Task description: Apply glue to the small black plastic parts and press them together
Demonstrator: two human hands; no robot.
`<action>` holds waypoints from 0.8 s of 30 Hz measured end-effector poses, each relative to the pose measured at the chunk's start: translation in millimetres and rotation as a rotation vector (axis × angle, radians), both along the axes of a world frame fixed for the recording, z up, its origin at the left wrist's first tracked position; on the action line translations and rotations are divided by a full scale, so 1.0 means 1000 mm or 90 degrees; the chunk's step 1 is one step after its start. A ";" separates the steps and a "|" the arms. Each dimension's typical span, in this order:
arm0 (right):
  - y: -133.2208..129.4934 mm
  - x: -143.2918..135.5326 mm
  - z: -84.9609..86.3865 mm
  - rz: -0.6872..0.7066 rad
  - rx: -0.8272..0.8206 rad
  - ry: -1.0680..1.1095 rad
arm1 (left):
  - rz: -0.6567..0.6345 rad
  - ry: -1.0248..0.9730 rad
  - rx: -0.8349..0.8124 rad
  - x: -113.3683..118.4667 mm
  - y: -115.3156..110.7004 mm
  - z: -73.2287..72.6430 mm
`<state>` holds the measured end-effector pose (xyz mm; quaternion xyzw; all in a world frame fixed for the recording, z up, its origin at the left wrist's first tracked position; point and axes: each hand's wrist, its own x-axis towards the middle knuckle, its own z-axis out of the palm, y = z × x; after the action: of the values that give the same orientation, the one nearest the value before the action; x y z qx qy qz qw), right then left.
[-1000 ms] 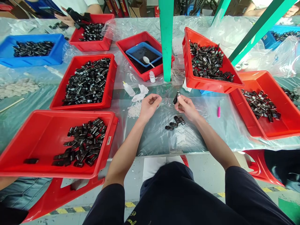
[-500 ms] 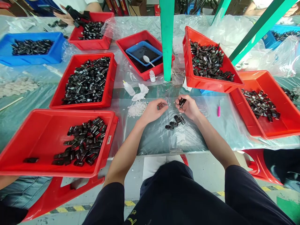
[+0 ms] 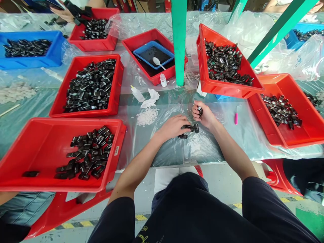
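Observation:
Several small black pieces (image 3: pixel 183 136) lie on the plastic-covered table in front of me. My left hand (image 3: pixel 175 126) reaches over them from the left, its fingers closed on one of the black pieces (image 3: pixel 187 127); the fingertips are partly hidden. Another piece (image 3: pixel 196 128) stands just right of those fingers. Above and to the right, my right hand (image 3: pixel 203 114) is curled round black pieces (image 3: pixel 199 111), raised over the table. A heap of small white bits (image 3: pixel 147 116) is left of my left hand.
Red bins (image 3: pixel 121 141) of black pieces stand left, with another red bin (image 3: pixel 275 135) right. A green post (image 3: pixel 179 44) rises behind my hands. A pink screwdriver (image 3: pixel 236 118), a white squeeze bottle (image 3: pixel 137 94) and a small bottle (image 3: pixel 163 80) are on the table.
My left hand has moved right and down onto the loose black pieces and closed on one. My right hand stays nearly in place, its fingers curled more tightly.

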<state>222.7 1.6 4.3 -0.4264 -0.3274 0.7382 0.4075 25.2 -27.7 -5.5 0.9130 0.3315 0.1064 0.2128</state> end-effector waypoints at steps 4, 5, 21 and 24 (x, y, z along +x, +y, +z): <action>-0.002 0.001 0.003 0.014 0.028 -0.040 | -0.018 0.034 0.030 0.001 -0.005 0.002; -0.002 0.001 0.003 0.012 0.037 -0.053 | -0.021 0.036 0.032 0.002 -0.006 0.002; -0.009 0.004 -0.010 0.219 0.537 -0.656 | 0.193 -0.018 0.049 -0.027 0.019 0.004; -0.008 0.003 -0.014 0.219 0.546 -0.700 | 0.182 -0.016 0.060 -0.026 0.018 0.004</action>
<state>225.4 -6.4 -9.3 -0.4812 -0.8092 0.2763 0.1932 -0.9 -9.6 -1.5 0.8640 0.4502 0.1626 0.1562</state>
